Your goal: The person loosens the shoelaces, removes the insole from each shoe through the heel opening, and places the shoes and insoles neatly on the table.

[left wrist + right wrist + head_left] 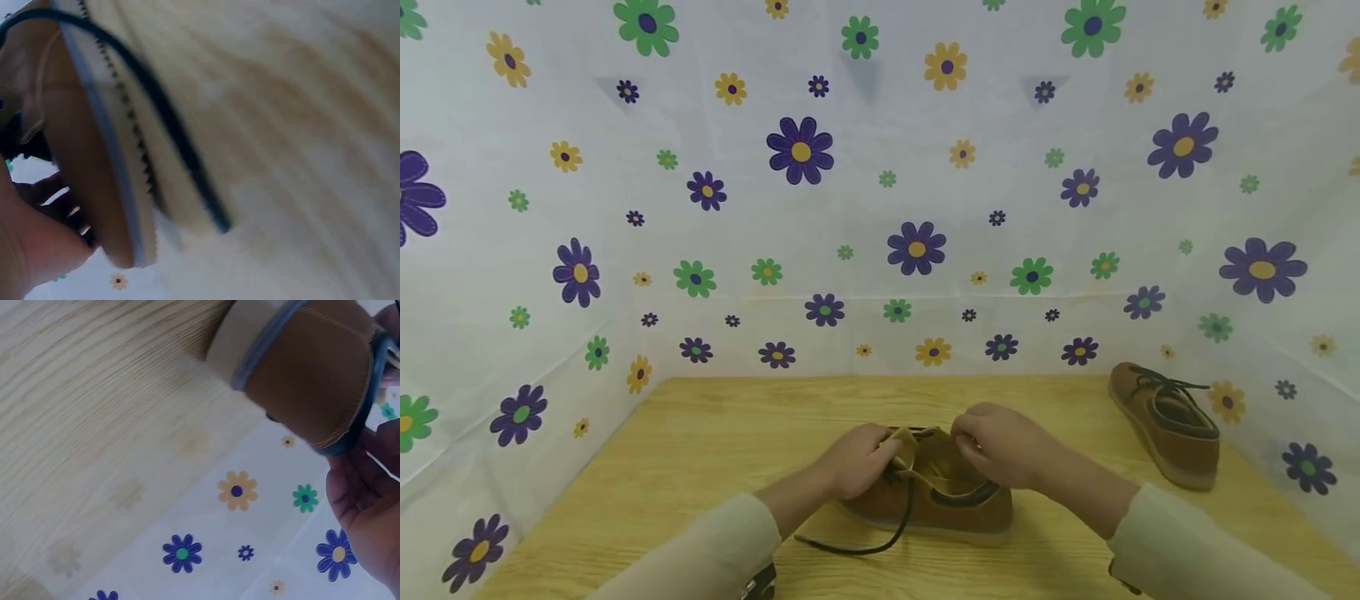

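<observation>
On a wood-grain tabletop (730,433), left hand (859,460) pinches a brown lace-up shoe (973,521) at its opening (936,458), right hand (1009,446) grips its collar (964,497), second shoe (1187,450) stands apart.

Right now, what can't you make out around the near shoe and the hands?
Toe of the near shoe: head view, mostly behind the left hand.
Full grip of the right hand: right wrist view, cut off by the right edge.
Dark object: head view, partly behind the left sleeve, cut by the bottom edge.
Table grain: left wrist view, blurred.
</observation>
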`<state>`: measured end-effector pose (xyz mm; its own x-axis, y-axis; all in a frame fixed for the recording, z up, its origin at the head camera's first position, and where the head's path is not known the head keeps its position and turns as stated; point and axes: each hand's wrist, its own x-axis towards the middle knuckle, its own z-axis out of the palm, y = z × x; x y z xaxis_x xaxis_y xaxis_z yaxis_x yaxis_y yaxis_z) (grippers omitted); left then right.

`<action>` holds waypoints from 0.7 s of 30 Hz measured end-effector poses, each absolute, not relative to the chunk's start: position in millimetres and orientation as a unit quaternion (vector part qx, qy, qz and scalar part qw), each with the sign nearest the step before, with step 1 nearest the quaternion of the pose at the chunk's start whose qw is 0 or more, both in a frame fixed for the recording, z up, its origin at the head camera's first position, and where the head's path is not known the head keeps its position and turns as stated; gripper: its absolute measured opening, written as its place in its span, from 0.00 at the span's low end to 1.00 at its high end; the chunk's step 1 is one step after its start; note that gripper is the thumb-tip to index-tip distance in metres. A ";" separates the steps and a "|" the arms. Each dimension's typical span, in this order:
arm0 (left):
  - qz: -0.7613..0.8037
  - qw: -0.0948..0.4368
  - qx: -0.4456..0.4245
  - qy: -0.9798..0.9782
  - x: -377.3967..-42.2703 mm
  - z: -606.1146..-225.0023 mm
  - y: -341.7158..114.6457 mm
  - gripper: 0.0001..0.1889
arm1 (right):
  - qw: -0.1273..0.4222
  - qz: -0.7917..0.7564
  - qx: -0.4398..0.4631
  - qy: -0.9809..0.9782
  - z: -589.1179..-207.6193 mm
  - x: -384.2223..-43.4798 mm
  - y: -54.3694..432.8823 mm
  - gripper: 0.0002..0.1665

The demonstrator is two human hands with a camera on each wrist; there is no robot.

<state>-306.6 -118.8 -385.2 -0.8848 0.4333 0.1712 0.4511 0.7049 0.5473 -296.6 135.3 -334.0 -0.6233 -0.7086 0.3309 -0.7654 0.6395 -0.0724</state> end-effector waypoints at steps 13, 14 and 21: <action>-0.209 0.195 -0.251 -0.925 -304.4 -416.6 -109.7 0.19 | -0.029 0.154 0.390 -0.907 -329.3 -291.6 108.6 0.21; -0.202 0.200 -0.252 -0.925 -305.2 -418.1 -109.8 0.19 | -0.031 0.150 0.383 -0.911 -329.8 -291.6 107.5 0.23; -0.106 0.193 -0.295 -0.930 -303.1 -418.9 -116.3 0.21 | -0.055 0.123 0.333 -0.933 -327.4 -292.3 95.0 0.25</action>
